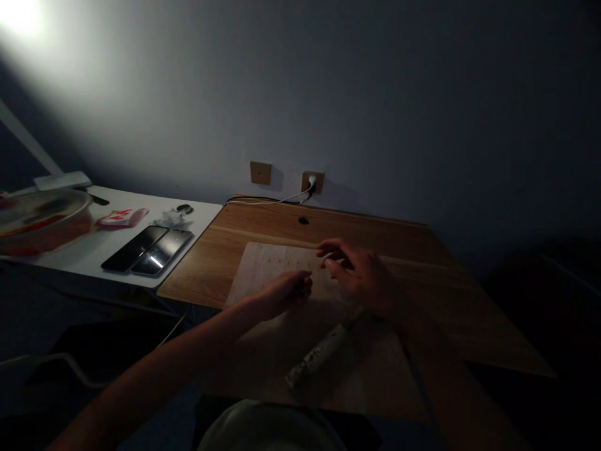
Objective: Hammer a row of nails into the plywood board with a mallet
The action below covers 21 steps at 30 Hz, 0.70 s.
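My left hand [287, 292] is closed over the middle of a pale wooden board [248, 269], thumb against curled fingers. Whatever it may hold is hidden. To its right hovers my right hand [359, 270], fingers bent and apart, with nothing visible between them. Small dark dots [280, 261] run in a row along the board's far part; holes or tiny pieces, I cannot tell which. Below both hands a whitish, tube-shaped thing [322, 352] with dark specks lies slantwise on the board. Its upper end fades into shadow beneath my right hand.
The board rests on a brown wooden table [206, 269]. On a white table [79, 260] to the left lie two phones [162, 252], a red-and-white packet [123, 217], crumpled clear plastic [173, 218] and a large round container [47, 219]. A plugged-in charger [312, 181] sits in the wall socket.
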### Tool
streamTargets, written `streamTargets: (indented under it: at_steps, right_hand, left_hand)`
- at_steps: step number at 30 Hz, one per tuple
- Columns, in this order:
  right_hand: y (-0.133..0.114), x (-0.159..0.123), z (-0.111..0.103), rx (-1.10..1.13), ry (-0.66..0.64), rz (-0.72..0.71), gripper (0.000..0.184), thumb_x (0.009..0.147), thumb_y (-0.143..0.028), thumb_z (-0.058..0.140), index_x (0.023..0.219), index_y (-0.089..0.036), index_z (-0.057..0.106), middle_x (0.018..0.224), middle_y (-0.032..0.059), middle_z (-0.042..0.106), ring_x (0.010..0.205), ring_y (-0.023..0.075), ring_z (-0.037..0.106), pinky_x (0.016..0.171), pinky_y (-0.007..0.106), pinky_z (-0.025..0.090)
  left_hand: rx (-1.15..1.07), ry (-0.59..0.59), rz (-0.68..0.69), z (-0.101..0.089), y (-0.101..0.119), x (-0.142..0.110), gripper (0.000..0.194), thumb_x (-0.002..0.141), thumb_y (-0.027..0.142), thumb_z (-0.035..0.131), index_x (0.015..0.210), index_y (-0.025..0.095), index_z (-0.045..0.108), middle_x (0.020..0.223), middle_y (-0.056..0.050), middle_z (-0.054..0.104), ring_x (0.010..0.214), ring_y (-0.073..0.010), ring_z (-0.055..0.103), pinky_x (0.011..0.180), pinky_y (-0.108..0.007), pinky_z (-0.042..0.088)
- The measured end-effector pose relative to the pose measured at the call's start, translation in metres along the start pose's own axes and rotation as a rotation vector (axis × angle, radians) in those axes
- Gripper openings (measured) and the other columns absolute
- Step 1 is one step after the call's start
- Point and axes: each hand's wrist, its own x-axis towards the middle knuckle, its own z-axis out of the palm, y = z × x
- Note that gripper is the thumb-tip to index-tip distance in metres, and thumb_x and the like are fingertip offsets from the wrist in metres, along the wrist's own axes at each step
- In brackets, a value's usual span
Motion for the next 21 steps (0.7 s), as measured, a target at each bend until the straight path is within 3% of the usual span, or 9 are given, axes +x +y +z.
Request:
streamTargets:
  at_steps: [4, 8, 14, 21]
  right_hand:
    - [0.036, -0.051, -0.01, 0.112, 0.079, 0.179, 0.027, 0.092, -0.037, 0.053, 0.113, -0.023, 0.062, 0.114, 0.0093, 0.071, 0.094, 0.0217, 0.071, 0.082, 0.036, 0.056]
    - [0.07, -0.111, -0.015, 0.144, 0.175, 0.381, 0.032, 0.085, -0.048, 0.059, 0.107, -0.025, 0.065, 0.111, 0.0101, 0.073, 0.097, 0.0257, 0.071, 0.085, 0.04, 0.058]
    - [0.096, -0.176, -0.021, 0.14, 0.349, 0.61, 0.04, 0.077, -0.057, 0.063, 0.101, -0.027, 0.069, 0.103, 0.0117, 0.076, 0.09, 0.0288, 0.074, 0.077, 0.04, 0.061]
    - [0.119, -0.192, -0.012, 0.143, 0.426, 0.676, 0.041, 0.07, -0.057, 0.064, 0.096, -0.025, 0.07, 0.103, 0.0114, 0.076, 0.096, 0.0301, 0.073, 0.082, 0.042, 0.059]
  left_hand:
    - [0.767, 0.033, 0.287, -0.006, 0.003, 0.0, 0.034, 0.085, 0.043, 0.06, 0.064, 0.018, 0.049, 0.056, 0.005, 0.041, 0.051, -0.0096, 0.037, 0.049, -0.023, 0.025]
    - [1.315, 0.044, 0.547, -0.003, 0.005, 0.001, 0.02, 0.085, 0.026, 0.059, 0.067, 0.019, 0.054, 0.064, -0.001, 0.052, 0.058, -0.0144, 0.048, 0.06, -0.027, 0.036]
    - [1.534, 0.023, 0.603, 0.011, 0.004, 0.014, 0.012, 0.089, 0.028, 0.057, 0.081, 0.021, 0.062, 0.079, -0.008, 0.061, 0.068, -0.0218, 0.06, 0.067, -0.032, 0.045]
    - [1.769, -0.02, 0.814, 0.017, -0.005, 0.028, 0.019, 0.097, 0.03, 0.048, 0.093, 0.02, 0.064, 0.085, -0.009, 0.063, 0.064, -0.0197, 0.058, 0.061, -0.03, 0.04]
